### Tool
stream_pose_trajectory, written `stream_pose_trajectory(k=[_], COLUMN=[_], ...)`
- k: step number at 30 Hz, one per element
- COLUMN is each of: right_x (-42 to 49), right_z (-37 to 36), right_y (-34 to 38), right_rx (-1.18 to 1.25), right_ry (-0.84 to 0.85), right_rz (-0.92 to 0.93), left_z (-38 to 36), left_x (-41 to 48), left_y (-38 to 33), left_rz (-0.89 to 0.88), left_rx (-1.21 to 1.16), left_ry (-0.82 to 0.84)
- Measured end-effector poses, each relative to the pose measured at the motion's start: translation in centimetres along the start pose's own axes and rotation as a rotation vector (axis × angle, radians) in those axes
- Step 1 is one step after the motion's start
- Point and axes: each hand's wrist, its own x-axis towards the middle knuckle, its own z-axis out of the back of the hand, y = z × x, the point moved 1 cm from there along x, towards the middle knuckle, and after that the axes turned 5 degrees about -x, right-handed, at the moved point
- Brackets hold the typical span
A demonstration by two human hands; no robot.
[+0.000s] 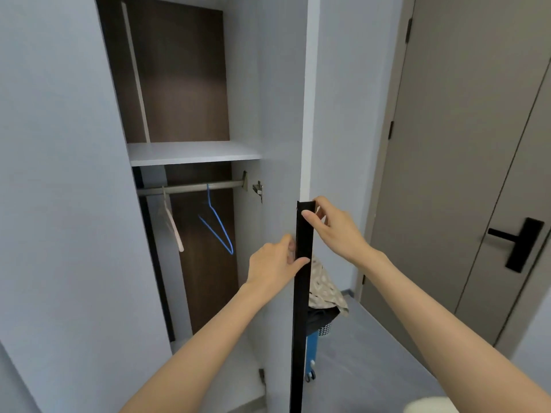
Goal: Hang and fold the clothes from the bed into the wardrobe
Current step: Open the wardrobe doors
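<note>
In a grey room, the stiff, probably light wardrobe door [281, 114] is gripped at frame centre by the left hand [275, 262] and right hand [335, 226] along its black handle strip [300, 308].

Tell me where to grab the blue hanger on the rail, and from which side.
Grip the blue hanger at its neck just under the hook, reaching in from the open front. It hangs on the rail, apart from the white hanger on its left, so lifting straight up should unhook it.
</note>
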Motion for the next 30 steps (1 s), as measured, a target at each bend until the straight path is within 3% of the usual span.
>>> stream_pose_trajectory(k=[12, 18, 22, 26, 30], right_x=[-0.5, -2.5, -3.2, -1.7, 1.5], right_z=[3.6, 4.2, 3.4, 0.0, -5.2], right_y=[-3.1, -0.6, 3.6, 7.8, 10.7], right_rx=[-0.046, -0.373, -0.317, -0.304, -0.252], right_ry=[0.045, -0.102, 0.008, 0.078, 0.145], right_rz=[-0.104, -0.149, -0.023, 0.159, 0.223], left_z=[-2.7, -0.4, 2.2, 5.7, 9.5], left_x=[1.9, 0.7, -0.7, -2.6, -4.5], left_y=[-3.9, -0.7, 3.7, 8.7, 13.9], left_rz=[-0.017, -0.021, 0.019, 0.197, 0.372], left_rx=[-0.057, -0.016, 0.081, 0.173, 0.269], left_ry=[0.068, 0.024, -0.09, -0.177, -0.207])
